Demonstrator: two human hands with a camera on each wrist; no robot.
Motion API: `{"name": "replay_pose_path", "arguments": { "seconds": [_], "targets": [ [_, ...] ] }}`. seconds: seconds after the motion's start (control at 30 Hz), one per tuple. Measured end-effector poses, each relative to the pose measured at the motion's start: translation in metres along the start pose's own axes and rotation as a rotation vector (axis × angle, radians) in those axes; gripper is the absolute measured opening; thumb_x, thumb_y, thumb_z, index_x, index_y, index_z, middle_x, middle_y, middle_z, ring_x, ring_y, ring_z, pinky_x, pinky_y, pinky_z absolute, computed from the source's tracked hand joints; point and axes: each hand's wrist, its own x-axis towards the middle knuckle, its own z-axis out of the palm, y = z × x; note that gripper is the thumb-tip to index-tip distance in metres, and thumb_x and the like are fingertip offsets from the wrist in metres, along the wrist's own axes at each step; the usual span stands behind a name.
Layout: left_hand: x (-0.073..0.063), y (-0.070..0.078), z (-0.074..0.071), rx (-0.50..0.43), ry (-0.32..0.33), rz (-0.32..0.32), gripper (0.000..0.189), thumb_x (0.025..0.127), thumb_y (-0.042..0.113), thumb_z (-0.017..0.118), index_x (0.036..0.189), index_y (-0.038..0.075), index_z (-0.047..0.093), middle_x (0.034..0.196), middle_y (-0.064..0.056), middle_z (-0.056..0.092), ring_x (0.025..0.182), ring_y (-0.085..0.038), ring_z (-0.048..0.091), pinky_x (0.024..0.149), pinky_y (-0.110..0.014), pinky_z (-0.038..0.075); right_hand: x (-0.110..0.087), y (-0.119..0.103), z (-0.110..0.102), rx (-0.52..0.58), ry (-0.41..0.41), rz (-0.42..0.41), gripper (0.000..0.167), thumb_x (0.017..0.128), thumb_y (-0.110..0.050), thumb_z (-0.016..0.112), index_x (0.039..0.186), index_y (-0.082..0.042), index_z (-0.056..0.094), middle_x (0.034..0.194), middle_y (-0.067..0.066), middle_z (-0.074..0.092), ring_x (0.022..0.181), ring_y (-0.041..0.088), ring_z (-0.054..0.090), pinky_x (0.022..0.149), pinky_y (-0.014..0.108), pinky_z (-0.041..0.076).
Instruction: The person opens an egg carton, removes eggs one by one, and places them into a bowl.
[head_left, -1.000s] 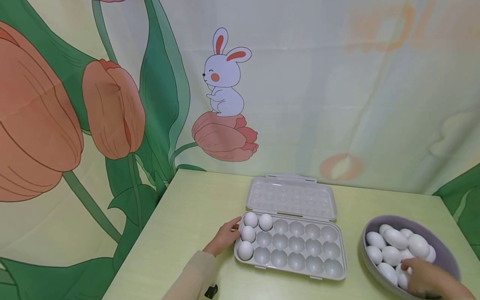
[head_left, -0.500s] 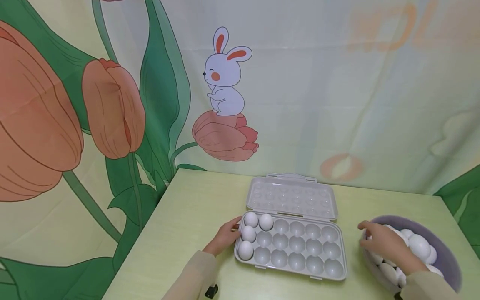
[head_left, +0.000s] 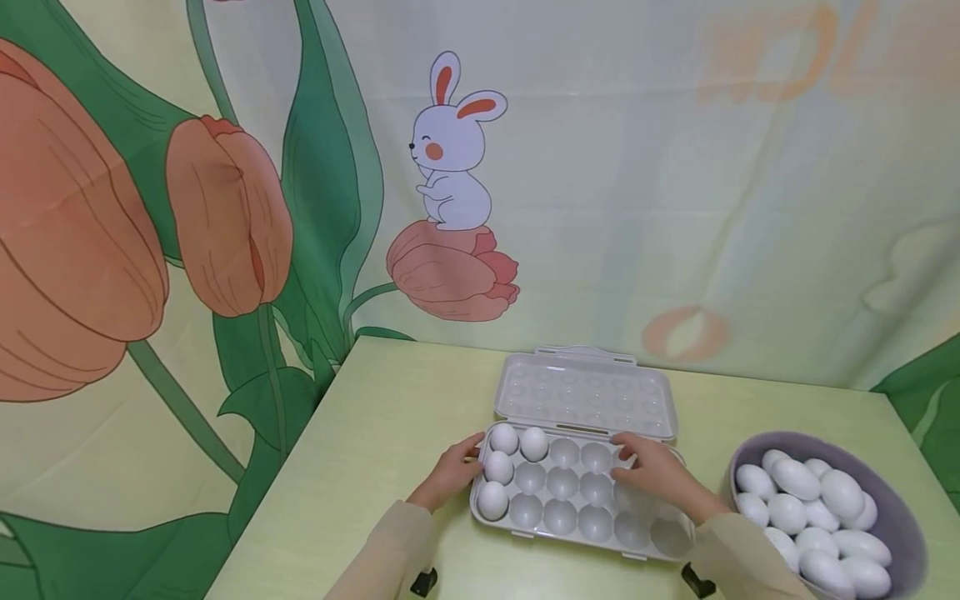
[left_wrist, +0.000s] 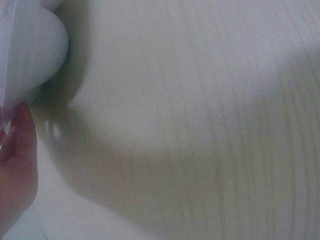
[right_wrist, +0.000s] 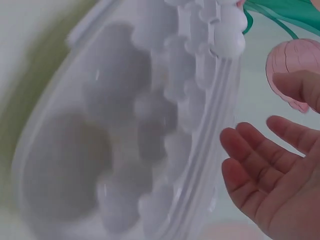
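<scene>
A grey plastic egg box (head_left: 558, 517) lies with its lid folded back, rows of round cups facing up. Several white eggs (head_left: 492, 501) fill the left-hand column and the second cup of the far row. My left hand (head_left: 452, 475) grips the box's left end; in the left wrist view its fingers (left_wrist: 22, 130) reach the rim from the outer side. Above the right half of the cups is my right hand (head_left: 656, 475), thumb and fingers apart. The right wrist view shows its palm (right_wrist: 285, 190) bare, fingers loosely bent, beside the cups.
At the right stands a purple-grey bowl (head_left: 903, 517) heaped with white eggs (head_left: 840, 493). The pale wood-grain table (head_left: 337, 500) ends at a printed cloth with tulips and a rabbit (head_left: 453, 200). The raised lid (head_left: 585, 392) extends behind the cups.
My right hand has come out of the bowl and travelled left to above the egg box's cups. My left hand and the eggs in the box look the same.
</scene>
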Motion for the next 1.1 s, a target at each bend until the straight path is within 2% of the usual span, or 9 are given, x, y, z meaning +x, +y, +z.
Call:
{"name": "replay_pose_path", "arguments": {
  "seconds": [0.13,0.53,0.67,0.7,0.8,0.9,0.93,1.1],
  "targets": [
    [0.0,0.002,0.0,-0.004,-0.003,0.001,0.056,0.079,0.001,0.048,0.134,0.0,0.035,0.108,-0.022,0.053,0.091,-0.024,0.054,0.067,-0.029,0.048,0.015,-0.005,0.019,0.063,0.033,0.047,0.045,0.073,-0.015,0.066,0.113,0.0,0.053,0.091,0.014,0.061,0.072,0.017,0.057,0.064,0.03,0.046],
    [0.002,0.0,0.002,-0.022,-0.005,0.002,0.058,0.078,0.0,0.048,0.134,0.0,0.035,0.107,-0.022,0.053,0.091,-0.023,0.054,0.066,-0.03,0.049,0.043,-0.026,0.057,0.109,0.109,0.131,0.05,0.073,-0.023,0.067,0.116,-0.003,0.053,0.099,0.013,0.061,0.081,0.02,0.057,0.072,0.035,0.045],
    [0.002,0.0,0.002,-0.022,0.0,0.0,0.057,0.078,0.0,0.049,0.134,0.0,0.035,0.106,-0.021,0.054,0.09,-0.022,0.054,0.066,-0.03,0.049,0.049,-0.026,0.069,0.167,0.164,0.106,0.049,0.073,-0.028,0.066,0.113,-0.002,0.055,0.096,0.015,0.061,0.082,0.024,0.057,0.072,0.038,0.045],
    [0.002,0.0,0.002,-0.021,0.001,0.0,0.057,0.078,0.0,0.049,0.134,0.0,0.035,0.106,-0.021,0.054,0.09,-0.022,0.054,0.066,-0.03,0.049,0.052,-0.02,0.075,0.17,0.191,0.072,0.049,0.074,-0.031,0.065,0.112,-0.003,0.055,0.094,0.014,0.061,0.081,0.022,0.057,0.07,0.035,0.045],
    [0.001,0.0,0.001,-0.022,0.001,0.002,0.057,0.078,0.0,0.049,0.133,0.0,0.036,0.106,-0.021,0.054,0.089,-0.022,0.054,0.065,-0.03,0.049,0.057,-0.02,0.083,0.174,0.231,0.085,0.05,0.073,-0.037,0.065,0.109,-0.003,0.055,0.093,0.013,0.061,0.083,0.024,0.057,0.071,0.037,0.044],
    [0.001,0.0,0.001,-0.012,0.003,0.002,0.057,0.078,0.0,0.049,0.133,0.0,0.036,0.106,-0.021,0.054,0.088,-0.021,0.054,0.065,-0.029,0.048,0.063,-0.021,0.091,0.177,0.246,0.149,0.051,0.072,-0.037,0.066,0.11,-0.005,0.056,0.093,0.011,0.061,0.085,0.023,0.056,0.074,0.036,0.043],
    [0.001,0.0,0.001,-0.011,0.002,0.003,0.057,0.078,0.0,0.048,0.133,0.0,0.036,0.105,-0.021,0.054,0.087,-0.021,0.054,0.065,-0.029,0.048,0.063,-0.027,0.09,0.179,0.233,0.198,0.05,0.071,-0.035,0.067,0.109,-0.005,0.056,0.094,0.011,0.061,0.086,0.024,0.056,0.076,0.039,0.043],
    [-0.002,0.002,0.0,-0.007,0.003,0.016,0.055,0.078,-0.001,0.048,0.132,-0.003,0.036,0.106,-0.023,0.055,0.089,-0.024,0.056,0.065,-0.029,0.048,0.071,-0.035,0.096,0.126,0.21,0.264,0.049,0.071,-0.034,0.068,0.109,-0.004,0.056,0.095,0.009,0.06,0.085,0.022,0.055,0.074,0.038,0.043]
  ]
}}
